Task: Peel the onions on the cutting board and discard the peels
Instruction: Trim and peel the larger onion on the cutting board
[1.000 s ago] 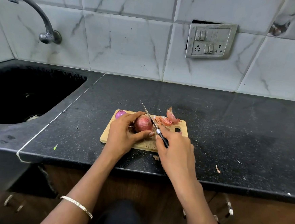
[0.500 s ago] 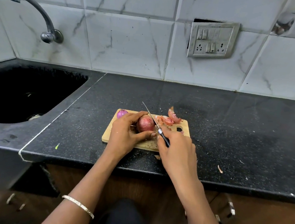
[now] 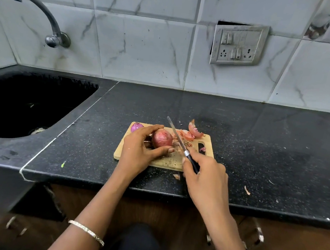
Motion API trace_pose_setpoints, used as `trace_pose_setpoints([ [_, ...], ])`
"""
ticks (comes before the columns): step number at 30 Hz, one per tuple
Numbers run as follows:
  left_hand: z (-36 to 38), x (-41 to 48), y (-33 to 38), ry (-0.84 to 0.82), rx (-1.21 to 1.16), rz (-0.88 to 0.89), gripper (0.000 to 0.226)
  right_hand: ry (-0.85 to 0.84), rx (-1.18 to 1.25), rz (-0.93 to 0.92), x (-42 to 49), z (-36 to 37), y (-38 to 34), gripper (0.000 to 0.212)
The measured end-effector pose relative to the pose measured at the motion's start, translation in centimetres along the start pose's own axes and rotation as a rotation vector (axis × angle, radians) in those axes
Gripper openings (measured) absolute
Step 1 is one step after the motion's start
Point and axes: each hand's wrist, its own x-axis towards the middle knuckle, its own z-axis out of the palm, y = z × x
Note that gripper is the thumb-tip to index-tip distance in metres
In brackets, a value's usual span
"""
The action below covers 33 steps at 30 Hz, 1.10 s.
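On the wooden cutting board (image 3: 137, 158), the left hand (image 3: 138, 152) grips a red onion (image 3: 162, 138). The right hand (image 3: 204, 170) holds a knife (image 3: 179, 138), blade just beside it. Peels (image 3: 191, 133) lie on the board's far right.

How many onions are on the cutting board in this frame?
2. One onion, gripped by the left hand, rests on the cutting board; a smaller onion lies at its far-left corner, partly behind that hand. Others may be hidden.
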Motion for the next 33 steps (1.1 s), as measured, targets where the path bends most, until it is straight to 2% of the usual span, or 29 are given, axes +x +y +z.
trace_pose_setpoints([
  [3,0.0,-0.1,0.1,-0.003,-0.047,-0.011,0.068,0.063,0.090,-0.029,1.6,0.2,-0.3,0.023],
  [7,-0.3,-0.2,0.3,0.001,-0.057,-0.011,0.072,-0.019,0.260,0.020,3.9,1.2,0.1,0.020],
  [11,-0.3,-0.2,0.4,-0.009,-0.070,0.004,0.073,-0.150,0.678,0.190,5.8,1.4,-0.3,0.026],
  [13,-0.2,-0.2,0.4,-0.013,-0.065,0.023,0.075,-0.174,0.791,0.215,6.2,1.7,-0.6,0.019],
  [16,-0.1,-0.2,0.2,-0.017,-0.058,0.041,0.075,-0.111,0.766,0.198,6.6,2.7,-0.9,0.011],
  [19,-0.2,-0.1,-0.3,-0.015,0.027,0.089,0.074,-0.040,0.792,0.184,6.5,3.3,-0.9,0.031],
  [22,-0.3,0.0,-0.5,0.001,0.111,0.156,0.072,-0.019,0.772,0.144,6.2,3.4,-0.7,0.027],
  [25,-0.2,0.1,-0.6,0.004,0.135,0.188,0.066,0.075,0.645,0.064,5.9,3.7,-0.5,0.020],
  [33,0.3,0.1,-1.4,0.002,0.056,0.191,0.055,0.204,0.341,-0.041,5.2,4.7,-0.8,0.024],
])
